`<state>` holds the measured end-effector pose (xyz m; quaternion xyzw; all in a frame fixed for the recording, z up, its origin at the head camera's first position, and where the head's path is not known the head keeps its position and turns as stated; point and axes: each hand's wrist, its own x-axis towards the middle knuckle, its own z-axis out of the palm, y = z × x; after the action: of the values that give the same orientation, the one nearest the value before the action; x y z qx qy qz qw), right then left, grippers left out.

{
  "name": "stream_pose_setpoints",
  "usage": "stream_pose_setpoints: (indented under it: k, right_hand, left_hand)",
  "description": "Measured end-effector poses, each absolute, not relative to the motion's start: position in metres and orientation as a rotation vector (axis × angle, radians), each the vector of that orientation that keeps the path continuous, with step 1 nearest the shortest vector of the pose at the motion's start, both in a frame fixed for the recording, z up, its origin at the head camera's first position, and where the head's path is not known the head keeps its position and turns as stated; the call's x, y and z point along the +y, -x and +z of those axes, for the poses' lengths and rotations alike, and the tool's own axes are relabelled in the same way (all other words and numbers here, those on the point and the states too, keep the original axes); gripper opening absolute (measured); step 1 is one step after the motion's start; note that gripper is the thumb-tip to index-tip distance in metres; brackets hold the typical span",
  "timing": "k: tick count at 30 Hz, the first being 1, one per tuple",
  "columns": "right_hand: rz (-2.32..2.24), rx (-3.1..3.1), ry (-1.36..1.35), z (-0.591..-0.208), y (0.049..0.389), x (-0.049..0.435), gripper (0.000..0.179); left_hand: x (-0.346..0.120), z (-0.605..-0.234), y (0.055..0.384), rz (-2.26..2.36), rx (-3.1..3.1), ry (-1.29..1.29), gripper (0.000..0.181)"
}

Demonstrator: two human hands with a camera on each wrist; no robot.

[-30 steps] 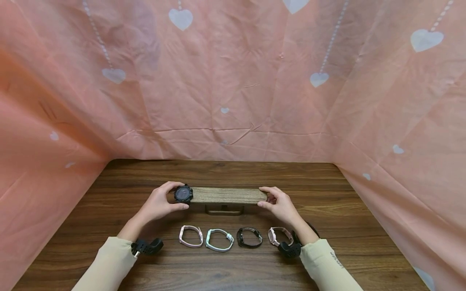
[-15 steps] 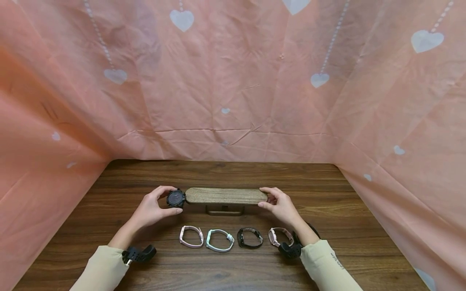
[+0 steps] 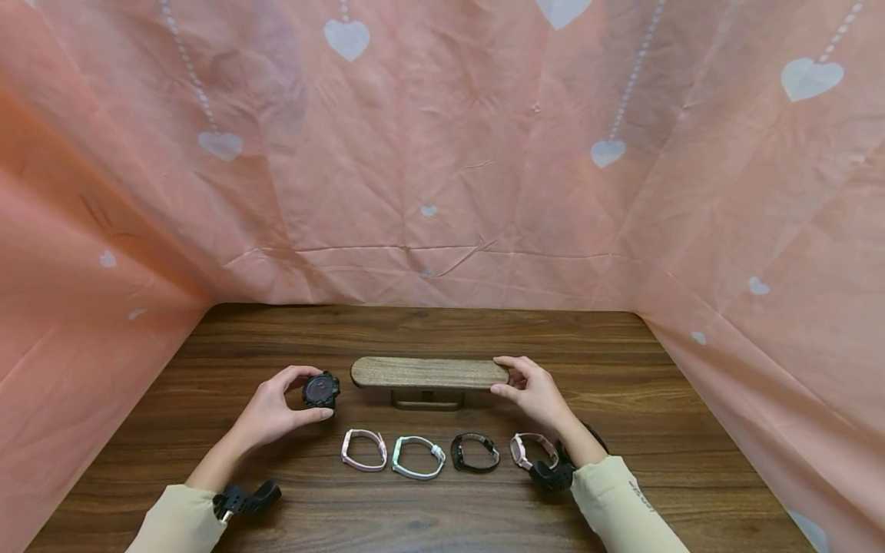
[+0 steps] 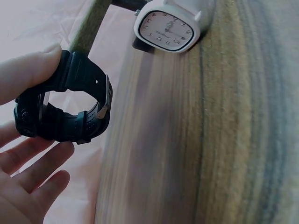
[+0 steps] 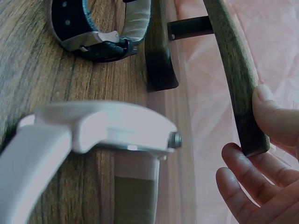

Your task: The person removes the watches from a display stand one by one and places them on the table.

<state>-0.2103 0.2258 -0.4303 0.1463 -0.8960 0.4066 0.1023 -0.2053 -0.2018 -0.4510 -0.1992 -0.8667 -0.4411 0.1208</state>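
My left hand (image 3: 273,405) pinches a black wristwatch (image 3: 320,391) by its sides, left of a wooden watch stand (image 3: 425,372) and apart from it. In the left wrist view the watch's strap (image 4: 83,72) is buckled into a loop, with the thumb on one side and fingers under the other. The stand has a long rounded bar on a post above a low base (image 3: 429,404). My right hand (image 3: 535,392) grips the bar's right end. In the right wrist view, thumb and fingers sit around that dark end of the bar (image 5: 238,93).
In front of the stand lie several looped watches in a row: a pale pink one (image 3: 346,452), a light blue one (image 3: 415,475), a black one (image 3: 458,452) and a pink one (image 3: 516,449) near my right wrist. Pink curtain (image 3: 442,192) surrounds the wooden table (image 3: 415,514).
My left hand has slid the black watch off the bar's left end, then carried it left and toward me. The bar's left end is now bare. My right hand stays put.
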Motion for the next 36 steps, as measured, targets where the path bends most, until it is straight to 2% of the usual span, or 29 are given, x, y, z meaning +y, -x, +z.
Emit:
stream_pose_setpoints:
  k: [36]
  right_hand:
    - [1.194, -2.643, -0.456, -0.429, 0.211, 0.226, 0.048]
  left_hand:
    - [-0.206, -0.481, 0.168, -1.417, -2.604, 0.553, 0.059]
